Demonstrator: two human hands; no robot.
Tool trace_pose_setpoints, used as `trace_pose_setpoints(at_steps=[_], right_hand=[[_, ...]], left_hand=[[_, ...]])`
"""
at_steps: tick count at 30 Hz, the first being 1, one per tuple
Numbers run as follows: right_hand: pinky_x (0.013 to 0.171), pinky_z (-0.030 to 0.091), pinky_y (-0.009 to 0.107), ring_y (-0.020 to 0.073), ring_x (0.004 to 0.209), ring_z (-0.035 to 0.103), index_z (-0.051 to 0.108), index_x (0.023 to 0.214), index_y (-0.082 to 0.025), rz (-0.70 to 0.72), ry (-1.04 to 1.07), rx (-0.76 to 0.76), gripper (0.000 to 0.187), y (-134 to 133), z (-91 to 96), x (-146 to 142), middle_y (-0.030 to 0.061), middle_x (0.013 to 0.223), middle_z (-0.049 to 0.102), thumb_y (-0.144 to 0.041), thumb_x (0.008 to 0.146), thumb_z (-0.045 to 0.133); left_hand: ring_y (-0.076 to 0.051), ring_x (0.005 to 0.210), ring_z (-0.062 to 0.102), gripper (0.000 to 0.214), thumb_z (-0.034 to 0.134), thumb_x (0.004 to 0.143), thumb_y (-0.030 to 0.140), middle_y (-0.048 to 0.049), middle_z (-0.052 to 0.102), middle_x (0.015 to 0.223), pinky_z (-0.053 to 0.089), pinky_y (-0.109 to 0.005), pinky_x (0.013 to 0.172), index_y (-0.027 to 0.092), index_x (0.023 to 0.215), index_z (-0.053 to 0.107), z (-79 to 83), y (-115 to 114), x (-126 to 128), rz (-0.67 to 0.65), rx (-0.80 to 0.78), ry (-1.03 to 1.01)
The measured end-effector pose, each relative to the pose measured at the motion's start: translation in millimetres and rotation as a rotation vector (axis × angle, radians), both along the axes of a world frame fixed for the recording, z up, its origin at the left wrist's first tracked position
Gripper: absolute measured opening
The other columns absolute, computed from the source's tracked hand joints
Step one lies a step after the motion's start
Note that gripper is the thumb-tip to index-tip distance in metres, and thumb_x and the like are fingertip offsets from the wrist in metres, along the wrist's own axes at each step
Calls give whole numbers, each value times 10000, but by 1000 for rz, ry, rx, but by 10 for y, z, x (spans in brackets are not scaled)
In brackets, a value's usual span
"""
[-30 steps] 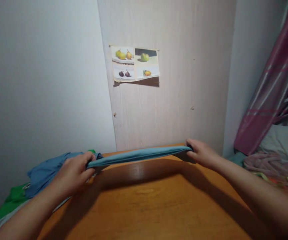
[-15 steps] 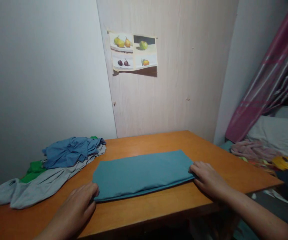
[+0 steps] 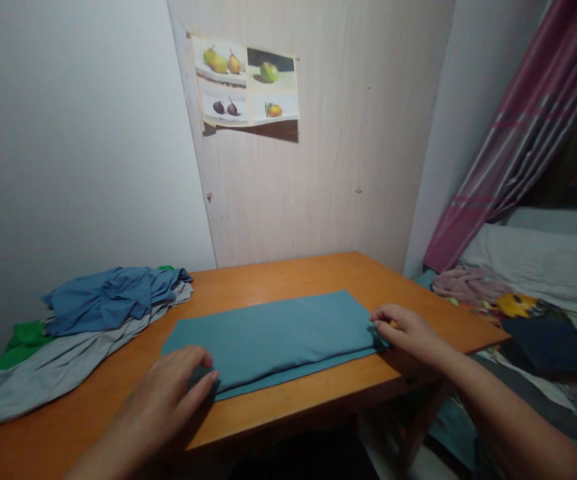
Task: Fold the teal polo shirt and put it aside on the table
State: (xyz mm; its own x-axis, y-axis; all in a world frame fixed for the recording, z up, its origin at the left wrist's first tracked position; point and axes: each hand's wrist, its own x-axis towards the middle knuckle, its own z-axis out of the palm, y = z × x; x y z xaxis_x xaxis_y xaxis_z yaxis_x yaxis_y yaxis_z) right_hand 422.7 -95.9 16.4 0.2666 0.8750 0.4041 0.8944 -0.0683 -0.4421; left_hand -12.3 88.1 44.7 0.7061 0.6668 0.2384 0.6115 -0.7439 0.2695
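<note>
A folded teal cloth (image 3: 278, 340) lies flat on the orange-brown wooden table (image 3: 288, 413) as a long rectangle, its lower layer showing along the front edge. Whether it is a garment cannot be made out. My left hand (image 3: 175, 387) is over its front left corner, thumb and fingers apart, with nothing seen between them. At the right end, my right hand (image 3: 403, 330) pinches the cloth's edge, slightly raised, between thumb and fingers.
To the left lies a loose pile with a blue garment (image 3: 108, 300), a grey garment (image 3: 63, 373) and a green cloth (image 3: 28, 343). A wall (image 3: 313, 200) with fruit pictures stands behind the table. Bedding (image 3: 528, 257) and a pink curtain (image 3: 493, 153) are at right.
My left hand has loosened from the cloth's left edge and moved right over the corner. My right hand has lifted the right edge a little. The view has shifted right.
</note>
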Motion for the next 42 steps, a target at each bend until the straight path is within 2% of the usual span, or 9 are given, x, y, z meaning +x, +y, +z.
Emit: trace_pose_setpoints(at_steps=[7, 11, 15, 20, 24, 29, 35, 38, 42], right_hand=[[878, 464, 375, 234, 970, 602, 666, 1018, -211, 195, -122, 13, 184, 205, -99, -505, 77, 1005, 691, -262, 868, 573], [934, 436, 393, 245, 1057, 570, 629, 1143, -209, 198, -192, -9, 352, 253, -241, -740, 78, 1120, 676, -147, 801, 577], [936, 423, 393, 245, 1067, 562, 616, 1162, -199, 117, -193, 9, 357, 279, -348, -808, 78, 1119, 670, -136, 817, 548], [920, 412, 398, 240, 1013, 582, 648, 1063, -211, 73, -231, 70, 257, 298, -332, -760, 66, 1036, 692, -127, 868, 504], [915, 416, 404, 246, 1019, 589, 649, 1081, -212, 68, -251, 151, 261, 263, -310, -711, 76, 1048, 698, -126, 905, 477], [906, 446, 409, 249, 1029, 609, 672, 1102, -230, 169, -251, 32, 283, 192, -350, -684, 82, 1107, 705, -139, 906, 489], [944, 462, 451, 266, 1089, 618, 686, 1187, -243, 197, -237, 31, 334, 95, -329, -712, 100, 1200, 702, -186, 926, 485], [966, 465, 463, 284, 1111, 628, 717, 1155, -247, 223, -221, -57, 281, 41, -254, -720, 103, 1216, 707, -305, 944, 540], [958, 491, 457, 273, 1041, 673, 735, 1114, -252, 194, -148, -64, 354, 136, -81, -721, 97, 1132, 744, -440, 1005, 456]], left_hand=[[-252, 1152, 626, 296, 564, 909, 305, -92, 683, 1234, 496, -421, 1016, 236, 1189, 632, -389, -160, 754, -251, 90, -145], [-266, 1259, 600, 430, 564, 892, 271, -89, 645, 1371, 473, -461, 1087, 235, 1318, 612, -590, -108, 899, -243, 159, -123], [-244, 1174, 670, 358, 485, 951, 300, -49, 704, 1293, 538, -439, 1019, 272, 1257, 670, -681, -46, 916, -194, 178, -104], [-223, 1114, 706, 343, 438, 994, 366, -28, 743, 1220, 583, -394, 958, 278, 1205, 694, -615, -64, 913, -117, 173, -167], [-210, 1164, 683, 355, 443, 994, 360, -18, 707, 1288, 559, -398, 1012, 287, 1255, 671, -589, -95, 865, -199, 222, -182], [-221, 1140, 696, 324, 479, 980, 363, -23, 722, 1255, 536, -434, 1042, 298, 1205, 703, -641, -105, 782, -277, 245, -124], [-233, 1203, 659, 340, 467, 990, 383, -38, 689, 1315, 507, -460, 1079, 282, 1221, 695, -644, -154, 740, -244, 194, -129], [-246, 1212, 651, 339, 482, 981, 444, -40, 695, 1308, 505, -456, 1070, 287, 1169, 718, -562, -236, 715, -229, 101, -61], [-228, 1076, 696, 394, 393, 1011, 473, -49, 757, 1150, 548, -378, 948, 273, 1050, 731, -321, -278, 740, -148, -19, -71]])
